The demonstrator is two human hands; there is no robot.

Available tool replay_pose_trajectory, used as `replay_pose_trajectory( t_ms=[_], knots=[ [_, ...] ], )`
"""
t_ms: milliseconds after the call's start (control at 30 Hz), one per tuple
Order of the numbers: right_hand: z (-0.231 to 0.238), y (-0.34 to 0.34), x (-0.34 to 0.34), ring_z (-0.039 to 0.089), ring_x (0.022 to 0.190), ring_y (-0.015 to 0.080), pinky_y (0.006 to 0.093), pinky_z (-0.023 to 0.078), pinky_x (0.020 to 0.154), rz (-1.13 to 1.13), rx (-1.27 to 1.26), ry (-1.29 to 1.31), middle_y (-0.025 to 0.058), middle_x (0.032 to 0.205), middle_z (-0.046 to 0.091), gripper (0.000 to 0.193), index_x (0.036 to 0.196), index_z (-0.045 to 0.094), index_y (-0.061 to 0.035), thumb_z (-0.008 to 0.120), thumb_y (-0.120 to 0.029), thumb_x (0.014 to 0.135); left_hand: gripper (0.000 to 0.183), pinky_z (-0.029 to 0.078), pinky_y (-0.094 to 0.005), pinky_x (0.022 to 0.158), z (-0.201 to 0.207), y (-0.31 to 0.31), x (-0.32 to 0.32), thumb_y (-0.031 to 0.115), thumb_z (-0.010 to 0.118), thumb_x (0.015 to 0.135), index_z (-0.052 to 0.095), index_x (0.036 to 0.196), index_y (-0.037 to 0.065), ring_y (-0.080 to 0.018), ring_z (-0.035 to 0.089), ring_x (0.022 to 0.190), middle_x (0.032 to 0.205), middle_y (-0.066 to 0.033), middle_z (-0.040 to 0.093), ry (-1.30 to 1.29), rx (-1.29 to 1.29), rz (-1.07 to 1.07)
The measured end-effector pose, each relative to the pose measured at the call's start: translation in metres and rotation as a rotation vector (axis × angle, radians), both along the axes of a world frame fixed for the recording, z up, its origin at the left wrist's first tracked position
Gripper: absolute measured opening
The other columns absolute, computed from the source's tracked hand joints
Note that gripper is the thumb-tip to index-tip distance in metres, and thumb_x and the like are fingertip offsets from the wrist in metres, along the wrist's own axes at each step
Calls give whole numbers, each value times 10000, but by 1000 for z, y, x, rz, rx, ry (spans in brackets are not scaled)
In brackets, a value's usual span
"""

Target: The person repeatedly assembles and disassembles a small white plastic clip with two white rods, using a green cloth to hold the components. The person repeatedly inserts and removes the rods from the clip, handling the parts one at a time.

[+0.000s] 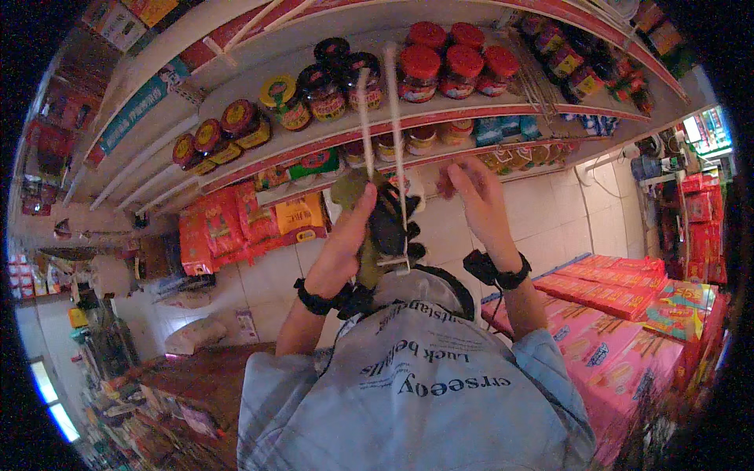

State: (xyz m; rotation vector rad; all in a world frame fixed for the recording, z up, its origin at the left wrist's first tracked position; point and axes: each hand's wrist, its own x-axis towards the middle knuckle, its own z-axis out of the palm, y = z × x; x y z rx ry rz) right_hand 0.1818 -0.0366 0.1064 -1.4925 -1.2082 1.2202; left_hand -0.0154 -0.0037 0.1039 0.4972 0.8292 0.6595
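My left hand [345, 235] is closed on the side of a bundle, olive-green [367, 259] on its left and black with knobbly bumps [386, 220] on its right. Its kind is unclear; it may be gloves. Two pale rods of a wire display hook [399, 149] run across the bundle from the shelf, joined by a small crosspiece near my chest. To the right, raised below the shelf edge, my right hand [481, 196] has loosely bent fingers and nothing visible in it. Its fingertips are partly blurred. Black straps circle both wrists.
Ahead, a shelf [314, 141] carries dark-lidded jars [322, 90] and red-lidded jars [462, 67]. Red packets [228, 228] stand lower left. Stacked pink cartons [613, 353] rise at the right. A brown wooden surface [212, 385] lies at the lower left.
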Motion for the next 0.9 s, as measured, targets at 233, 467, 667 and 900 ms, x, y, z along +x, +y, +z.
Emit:
replay_pose_trajectory(
  t_ms=[233, 467, 667, 900],
  knots=[
    [22, 45, -14, 546, 885, 197, 302, 438, 761, -44, -67, 1036, 116, 959, 561, 296, 1008, 494, -50, 432, -308, 876, 477, 457, -255, 741, -8, -12, 8, 442, 418, 856, 471, 1113, 43, -131, 562, 855, 1023, -54, 554, 40, 32, -229],
    [11, 57, -11, 467, 688, 152, 299, 429, 642, -95, -208, 1255, 51, 767, 504, 178, 867, 520, -86, 483, -259, 859, 410, 464, -287, 787, -2, -7, 2, 377, 469, 846, 484, 1096, 52, -168, 572, 889, 1022, -77, 570, -242, -216, -158],
    [7, 49, -5, 438, 670, 138, 283, 407, 661, -102, -169, 1170, 24, 739, 461, 152, 889, 507, -79, 484, -226, 858, 397, 450, -283, 800, -9, -13, -5, 362, 465, 852, 479, 1099, 52, -159, 563, 907, 1026, -68, 568, -177, -176, -84],
    [19, 41, 0, 390, 665, 117, 253, 366, 632, -144, -81, 1239, 7, 728, 412, 158, 890, 472, -55, 478, -209, 859, 424, 436, -312, 825, -14, -11, -13, 365, 453, 855, 455, 1129, 43, -175, 537, 965, 1079, -79, 538, -190, -105, -21]
  ],
)
